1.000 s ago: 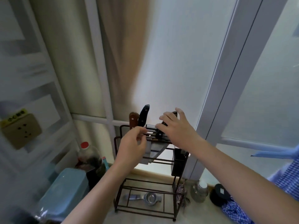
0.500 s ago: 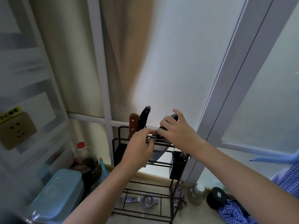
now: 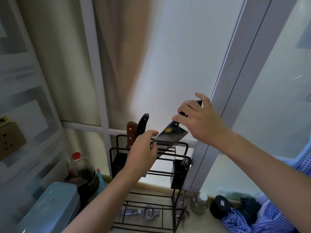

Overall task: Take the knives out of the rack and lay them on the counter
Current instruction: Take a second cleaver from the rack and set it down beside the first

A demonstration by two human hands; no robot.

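A dark wire rack (image 3: 182, 180) stands on the counter against the window. My right hand (image 3: 200, 121) grips the black handle of a wide cleaver (image 3: 170, 137), whose blade is tilted and mostly lifted out of the rack's top slots. My left hand (image 3: 143, 153) rests on the rack's top rail, fingers touching the blade's lower edge. Two more knives stay in the rack: one with a brown wooden handle (image 3: 131, 133) and one with a black handle (image 3: 143, 123), both upright at the rack's left.
A light blue lidded box (image 3: 48, 209) and a red-capped bottle (image 3: 79, 167) sit left of the rack. A metal squeezer (image 3: 146, 213) lies under it. A small jar (image 3: 200, 204), a black lid (image 3: 220, 206) and blue checked cloth (image 3: 262, 221) lie right.
My right hand has pulled the cleaver up and to the right out of the rack's slots. My left hand has stayed on the top rail.
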